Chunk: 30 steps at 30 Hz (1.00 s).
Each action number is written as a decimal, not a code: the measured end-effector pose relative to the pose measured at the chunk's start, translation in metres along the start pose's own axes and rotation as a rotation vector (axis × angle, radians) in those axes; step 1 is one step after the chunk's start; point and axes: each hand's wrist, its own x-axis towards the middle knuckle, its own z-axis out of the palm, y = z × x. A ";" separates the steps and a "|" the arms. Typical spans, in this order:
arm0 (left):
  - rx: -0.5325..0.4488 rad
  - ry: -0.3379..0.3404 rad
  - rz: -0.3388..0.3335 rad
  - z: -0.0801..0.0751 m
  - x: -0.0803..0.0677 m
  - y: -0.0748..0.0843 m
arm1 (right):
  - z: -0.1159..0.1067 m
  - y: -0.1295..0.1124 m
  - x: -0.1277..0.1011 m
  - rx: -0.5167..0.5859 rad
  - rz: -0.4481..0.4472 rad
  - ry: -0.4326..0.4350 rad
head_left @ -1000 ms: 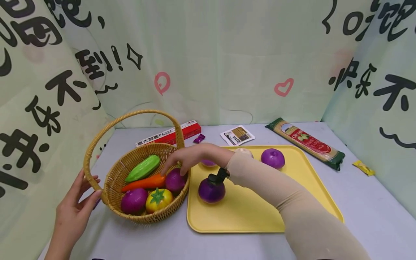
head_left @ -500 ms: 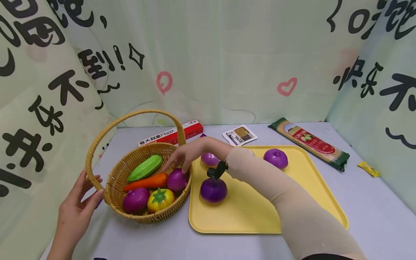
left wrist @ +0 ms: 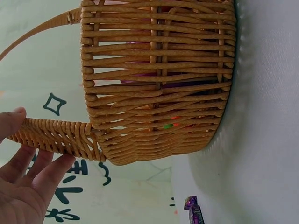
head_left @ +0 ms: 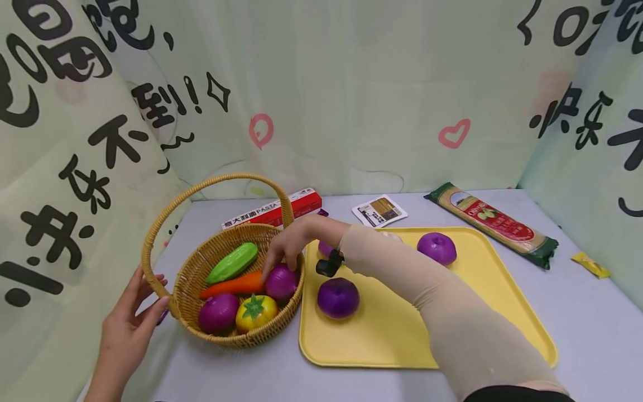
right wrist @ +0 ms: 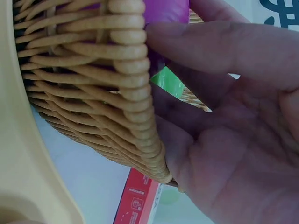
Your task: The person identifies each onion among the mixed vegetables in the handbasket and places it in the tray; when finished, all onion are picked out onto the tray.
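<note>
A wicker basket (head_left: 251,339) stands at left, holding a green cucumber (head_left: 232,262), a carrot (head_left: 235,286), a yellow tomato (head_left: 257,314) with a green calyx and two purple onions. My left hand (head_left: 125,329) grips the foot of the basket's arched handle (head_left: 159,220) between thumb and fingers. Over the basket's right rim, my right hand (head_left: 291,240) bends down and holds the right-hand onion (head_left: 282,283). In the right wrist view the thumb (right wrist: 187,42) lies against that onion (right wrist: 166,11), with the other fingers partly hidden behind it. The other onion (head_left: 219,314) lies at the front left.
Right of the basket, a yellow tray (head_left: 382,346) bears several purple vegetables, one (head_left: 338,298) near its left side. Behind are a red pasta box (head_left: 296,207), a white packet (head_left: 379,211) and a bagged pasta pack (head_left: 492,220). A yellow wrapped sweet (head_left: 590,265) lies at far right.
My right hand has lowered, and its fingers have closed in around the right-hand onion. The left hand keeps its grip on the handle. The head view has shifted slightly.
</note>
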 end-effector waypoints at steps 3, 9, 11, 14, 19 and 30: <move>0.009 -0.006 -0.010 0.001 -0.001 0.001 | 0.002 0.000 0.001 0.012 0.026 -0.005; 0.018 -0.008 -0.007 0.001 -0.001 0.003 | 0.004 -0.003 0.000 -0.050 0.033 -0.021; 0.015 -0.004 0.000 0.001 -0.001 0.003 | 0.004 -0.004 0.002 -0.094 0.028 -0.027; 0.008 0.000 0.007 0.000 0.000 0.004 | 0.005 -0.006 0.003 -0.134 0.031 -0.026; 0.019 -0.001 -0.005 -0.001 0.000 0.004 | 0.007 -0.007 0.004 -0.151 0.029 -0.024; 0.027 -0.001 -0.004 -0.001 0.001 0.002 | 0.004 -0.007 -0.004 -0.123 -0.017 0.022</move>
